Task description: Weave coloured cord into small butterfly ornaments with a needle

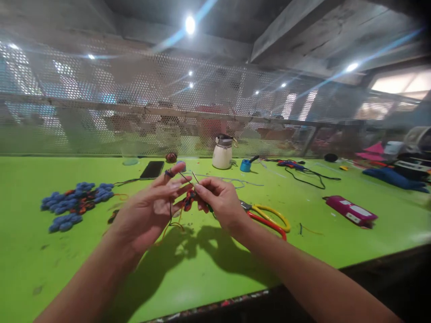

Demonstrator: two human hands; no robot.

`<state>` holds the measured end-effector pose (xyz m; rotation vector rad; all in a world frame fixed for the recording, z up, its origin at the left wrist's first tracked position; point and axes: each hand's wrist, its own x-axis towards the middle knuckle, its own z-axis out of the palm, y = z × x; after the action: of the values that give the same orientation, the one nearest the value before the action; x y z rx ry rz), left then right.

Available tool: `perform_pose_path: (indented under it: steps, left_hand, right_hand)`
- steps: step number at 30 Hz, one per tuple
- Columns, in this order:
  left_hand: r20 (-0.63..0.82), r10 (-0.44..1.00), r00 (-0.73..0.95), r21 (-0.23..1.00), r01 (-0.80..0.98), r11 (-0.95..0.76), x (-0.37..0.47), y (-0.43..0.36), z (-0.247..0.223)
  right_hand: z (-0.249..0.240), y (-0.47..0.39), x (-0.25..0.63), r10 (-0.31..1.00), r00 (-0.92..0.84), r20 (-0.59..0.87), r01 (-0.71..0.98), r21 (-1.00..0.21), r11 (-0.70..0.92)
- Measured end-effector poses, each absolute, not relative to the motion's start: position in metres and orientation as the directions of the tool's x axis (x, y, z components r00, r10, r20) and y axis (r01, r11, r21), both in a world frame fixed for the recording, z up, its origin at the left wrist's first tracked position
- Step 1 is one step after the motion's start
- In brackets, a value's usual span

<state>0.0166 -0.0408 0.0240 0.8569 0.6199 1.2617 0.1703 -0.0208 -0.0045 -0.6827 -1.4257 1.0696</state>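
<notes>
Above the green table, my left hand (151,208) has dark yarn wound round its raised index finger, and its other fingers are bent beside a small orange and dark crocheted piece (189,200). My right hand (218,199) pinches a thin metal hook (195,177) whose tip points up and left. The crocheted piece hangs between the two hands, and it is unclear which fingers bear it. Orange and dark strands (175,224) dangle below. On the left lie blue crocheted flowers (62,202) with orange and dark ones among them.
Scissors with yellow and red handles (269,217) lie right of my right hand. Farther back are a phone (152,170), a white flask (222,154), a blue pot (245,165) and a glue gun (294,165) with its cord. A magenta case (352,211) sits at right.
</notes>
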Motion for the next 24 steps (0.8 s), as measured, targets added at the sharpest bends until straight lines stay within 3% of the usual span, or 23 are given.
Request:
perform_pose_path:
  steps: [6,16,24]
  left_hand:
    - [0.078,0.958,0.274,0.927,-0.373,0.032,0.016,-0.04,0.007]
    - [0.065,0.965,0.254,0.956,-0.293,0.013,0.015,-0.044,0.007]
    - [0.152,0.951,0.269,0.977,-0.186,-0.103,0.017,-0.044,-0.001]
  right_hand:
    - [-0.008,-0.032,0.168,0.884,-0.215,0.414,-0.169,-0.908,0.384]
    - [-0.006,-0.028,0.176,0.879,-0.294,0.376,-0.14,-0.926,0.35]
    - [-0.013,-0.03,0.191,0.863,-0.413,0.291,-0.124,-0.957,0.263]
